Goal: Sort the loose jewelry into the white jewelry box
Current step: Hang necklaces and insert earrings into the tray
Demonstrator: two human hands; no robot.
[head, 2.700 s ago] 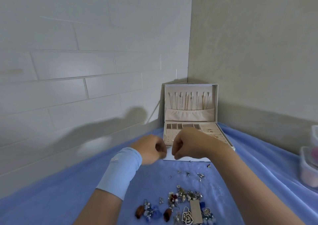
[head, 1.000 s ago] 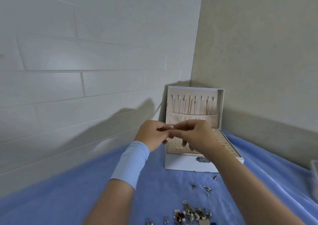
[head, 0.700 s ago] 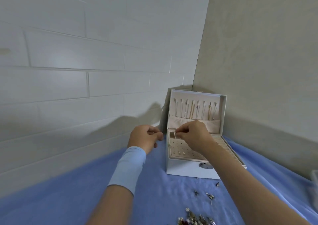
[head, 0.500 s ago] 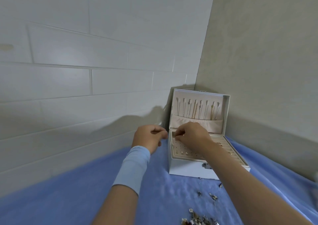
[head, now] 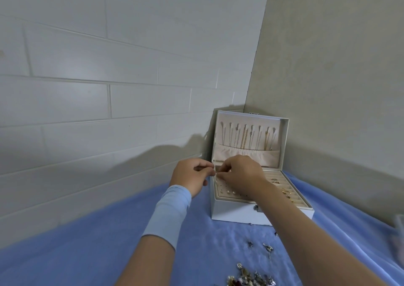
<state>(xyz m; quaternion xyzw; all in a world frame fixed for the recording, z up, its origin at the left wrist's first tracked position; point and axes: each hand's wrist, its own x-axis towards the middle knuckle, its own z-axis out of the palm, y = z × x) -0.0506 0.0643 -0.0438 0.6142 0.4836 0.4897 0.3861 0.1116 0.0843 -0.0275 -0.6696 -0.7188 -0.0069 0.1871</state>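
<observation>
Together, left hand (head: 189, 177) and right hand (head: 241, 173) pinch a tiny piece (head: 216, 172) over the open white box (head: 235, 212).

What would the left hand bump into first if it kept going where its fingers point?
Probably the fingertips of the right hand, almost touching it over the jewelry box; depth unclear.

The jewelry box (head: 236, 212) stands on the table (head: 87, 253) in the wall corner, its lid (head: 249, 152) upright behind the tray (head: 231, 196). Necklaces (head: 244, 138) hang in the lid. Loose jewelry (head: 251, 278) lies before the box. Left hand (head: 191, 177) and right hand (head: 242, 173) meet over the tray's left rear corner, a tiny piece (head: 216, 172) between their fingers (head: 223, 169).
</observation>
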